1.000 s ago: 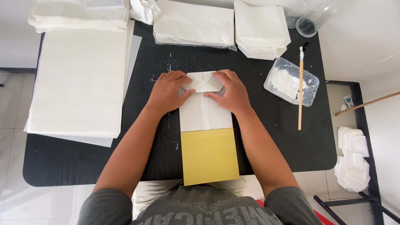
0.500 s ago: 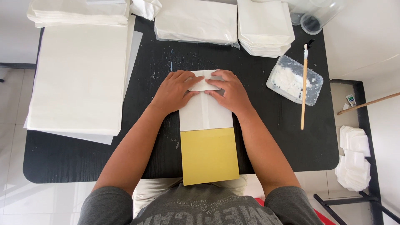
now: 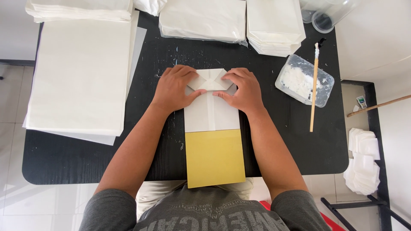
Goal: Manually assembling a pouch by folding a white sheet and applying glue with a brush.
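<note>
At table centre, both hands sit on the far end of a white paper bag (image 3: 212,112) lying flat on the black table (image 3: 274,145).

- Bag: long axis runs straight away from the person, near end toward the body, folded end far. A seam runs down its middle. Far end is folded into triangular flaps that meet in a point between the hands.
- Left hand (image 3: 173,87): palm down, fingers spread and flat, pressing the left flap; thumb tip lies along the crease.
- Right hand (image 3: 241,89): same posture mirrored, fingers bent a little, pressing the right flap. Neither hand pinches anything; both bear down. Both are equally near, the fold directly under the fingertips.
- Yellow board (image 3: 215,159): stiff, matte, rectangular, sticks out of the bag's near end and overhangs the table edge toward the lap.
- Paper is thin, matte, creases sharp. Table top dull black, flecked with dried white smears near the fold.
- Left of the bag: big stack of sheets (image 3: 79,70), well apart. Far side: piles of finished bags (image 3: 274,23).
- Right: clear tub (image 3: 305,80) of white paste, a thin-handled brush (image 3: 314,87) resting across it, handle pointing toward the person. Nearer the right hand than the left.
- Small white squares (image 3: 363,160) heaped off the table's right edge.
</note>
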